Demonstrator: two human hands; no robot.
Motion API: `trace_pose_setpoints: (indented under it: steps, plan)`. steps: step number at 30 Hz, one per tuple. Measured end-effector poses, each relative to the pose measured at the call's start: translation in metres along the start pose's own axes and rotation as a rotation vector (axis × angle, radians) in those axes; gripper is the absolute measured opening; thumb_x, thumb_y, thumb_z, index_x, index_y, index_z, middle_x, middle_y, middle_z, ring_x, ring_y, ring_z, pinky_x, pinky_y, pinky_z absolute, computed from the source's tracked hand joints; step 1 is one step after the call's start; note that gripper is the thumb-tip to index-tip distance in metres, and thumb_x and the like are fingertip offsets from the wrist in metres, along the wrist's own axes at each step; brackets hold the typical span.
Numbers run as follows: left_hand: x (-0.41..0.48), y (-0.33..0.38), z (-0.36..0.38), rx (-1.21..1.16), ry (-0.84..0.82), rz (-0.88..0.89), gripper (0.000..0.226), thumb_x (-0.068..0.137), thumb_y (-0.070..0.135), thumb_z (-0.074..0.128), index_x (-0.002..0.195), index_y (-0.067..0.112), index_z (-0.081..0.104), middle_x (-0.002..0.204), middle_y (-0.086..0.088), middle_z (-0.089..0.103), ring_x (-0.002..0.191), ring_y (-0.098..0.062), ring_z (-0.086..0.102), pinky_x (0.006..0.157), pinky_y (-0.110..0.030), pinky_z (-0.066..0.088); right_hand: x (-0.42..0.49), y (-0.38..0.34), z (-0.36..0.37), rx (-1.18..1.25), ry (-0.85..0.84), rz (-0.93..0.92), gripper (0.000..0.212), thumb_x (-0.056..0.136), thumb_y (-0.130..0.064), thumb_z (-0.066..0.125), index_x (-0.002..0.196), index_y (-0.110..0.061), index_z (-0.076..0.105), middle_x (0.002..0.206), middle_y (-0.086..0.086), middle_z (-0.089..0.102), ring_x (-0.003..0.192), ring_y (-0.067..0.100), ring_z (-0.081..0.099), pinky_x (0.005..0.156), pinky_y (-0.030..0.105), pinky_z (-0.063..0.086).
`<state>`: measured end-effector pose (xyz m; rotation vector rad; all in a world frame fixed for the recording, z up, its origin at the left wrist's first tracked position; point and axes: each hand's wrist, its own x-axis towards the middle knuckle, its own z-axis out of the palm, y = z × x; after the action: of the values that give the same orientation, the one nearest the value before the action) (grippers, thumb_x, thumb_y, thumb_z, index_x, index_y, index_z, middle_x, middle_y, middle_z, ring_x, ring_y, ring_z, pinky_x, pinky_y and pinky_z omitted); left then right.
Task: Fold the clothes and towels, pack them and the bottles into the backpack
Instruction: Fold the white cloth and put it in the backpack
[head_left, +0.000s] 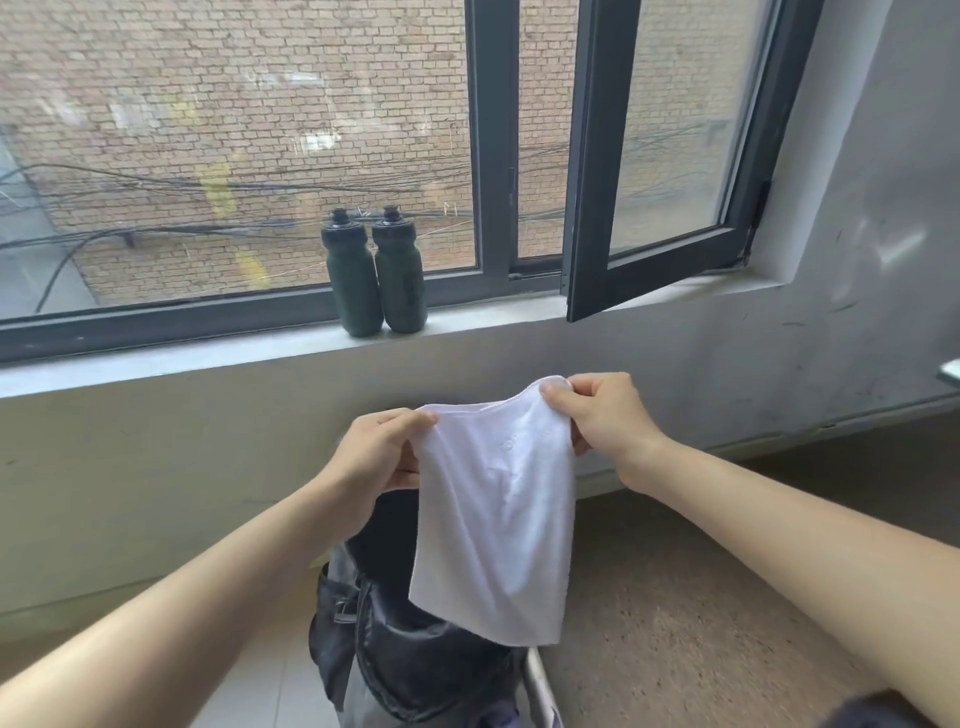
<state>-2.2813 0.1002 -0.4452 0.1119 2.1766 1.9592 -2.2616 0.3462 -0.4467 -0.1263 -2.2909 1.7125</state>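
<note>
Both hands up in mid-air: left hand (382, 449) and right hand (597, 415) each pinch a top corner of a white towel (498, 514), which hangs slack over the dark backpack (410, 654) on the floor. Two dark bottles (376, 273) stand upright, touching, near the front edge of the window sill (208, 353). Risks: light pinches, so a corner could slip; a mid-air fold may go crooked; the hanging hem may snag on the backpack.

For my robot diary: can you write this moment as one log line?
step: folding | both hands hold white towel above backpack | two bottles on windowsill
</note>
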Motion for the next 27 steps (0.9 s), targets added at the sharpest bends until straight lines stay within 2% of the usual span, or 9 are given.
trace_pose_setpoints:
  steps: [4,7,9,13,17,21,23,25,27]
  plan:
    - [-0.010,0.003,0.021,-0.019,-0.107,0.003,0.013,0.099,0.023,0.063,0.092,0.012,0.067,0.087,-0.007,0.072,0.077,-0.018,0.068,0.072,-0.028,0.055,-0.019,-0.016,0.018,-0.043,-0.149,-0.135,0.035,0.097,-0.029,0.068,0.079,0.001,0.073,0.068,0.012,0.066,0.058,0.017,0.060,0.050,0.034,0.053]
    - [-0.014,0.003,0.030,-0.050,-0.141,0.016,0.015,0.098,0.018,0.064,0.086,0.010,0.067,0.087,-0.007,0.074,0.078,-0.018,0.071,0.081,-0.033,0.059,-0.030,-0.021,0.025,-0.201,-0.234,-0.225,0.032,0.096,-0.035,0.067,0.084,-0.007,0.077,0.080,0.018,0.072,0.074,0.033,0.069,0.064,0.049,0.061]
    - [-0.014,0.003,0.032,-0.060,-0.126,0.036,0.015,0.098,0.015,0.064,0.084,0.008,0.065,0.086,-0.009,0.072,0.075,-0.018,0.069,0.086,-0.036,0.060,-0.030,-0.024,0.023,-0.221,-0.286,-0.216,0.025,0.096,-0.024,0.065,0.087,-0.005,0.077,0.083,0.019,0.072,0.080,0.036,0.070,0.068,0.052,0.061]
    - [-0.013,0.004,0.027,-0.071,-0.103,0.072,0.016,0.095,0.015,0.066,0.080,0.009,0.061,0.088,-0.015,0.068,0.087,-0.027,0.068,0.092,-0.040,0.060,-0.033,-0.031,0.018,-0.069,-0.435,-0.099,0.036,0.091,0.004,0.046,0.100,-0.005,0.080,0.093,0.014,0.078,0.082,0.029,0.075,0.073,0.040,0.064]
    - [-0.017,0.006,0.029,-0.021,-0.160,0.140,0.021,0.079,0.027,0.066,0.085,0.007,0.062,0.092,-0.021,0.071,0.091,-0.026,0.071,0.097,-0.046,0.058,-0.034,-0.029,0.019,-0.143,-0.368,-0.189,0.016,0.091,-0.013,0.075,0.107,-0.010,0.076,0.111,0.004,0.071,0.075,0.022,0.076,0.070,0.037,0.065]
    - [-0.018,0.007,0.030,0.046,-0.218,0.208,0.020,0.082,0.026,0.066,0.079,0.009,0.057,0.082,-0.010,0.063,0.084,-0.022,0.065,0.093,-0.047,0.056,-0.031,-0.031,0.016,-0.240,-0.349,-0.323,0.057,0.083,-0.009,0.078,0.132,-0.025,0.055,0.128,-0.005,0.058,0.067,0.026,0.070,0.064,0.039,0.064]
    - [-0.019,0.007,0.031,0.046,-0.227,0.244,0.022,0.088,0.021,0.072,0.079,0.007,0.058,0.080,-0.009,0.065,0.079,-0.019,0.068,0.086,-0.043,0.059,-0.032,-0.034,0.016,-0.271,-0.436,-0.337,0.063,0.086,-0.004,0.071,0.140,-0.030,0.051,0.126,-0.009,0.062,0.074,0.029,0.072,0.061,0.033,0.063]
    - [-0.021,0.008,0.031,0.028,-0.209,0.271,0.024,0.094,0.017,0.074,0.079,0.004,0.060,0.078,-0.008,0.068,0.073,-0.016,0.069,0.078,-0.036,0.060,-0.032,-0.035,0.014,-0.243,-0.502,-0.254,0.046,0.091,-0.002,0.065,0.132,-0.023,0.061,0.112,0.001,0.070,0.077,0.030,0.075,0.059,0.031,0.062]
    - [-0.023,0.009,0.030,0.016,-0.209,0.264,0.023,0.092,0.023,0.074,0.084,0.003,0.065,0.081,-0.008,0.072,0.076,-0.017,0.070,0.081,-0.037,0.061,-0.033,-0.036,0.013,-0.213,-0.496,-0.186,0.026,0.094,-0.002,0.062,0.116,-0.014,0.070,0.094,0.012,0.073,0.068,0.026,0.075,0.059,0.031,0.062]
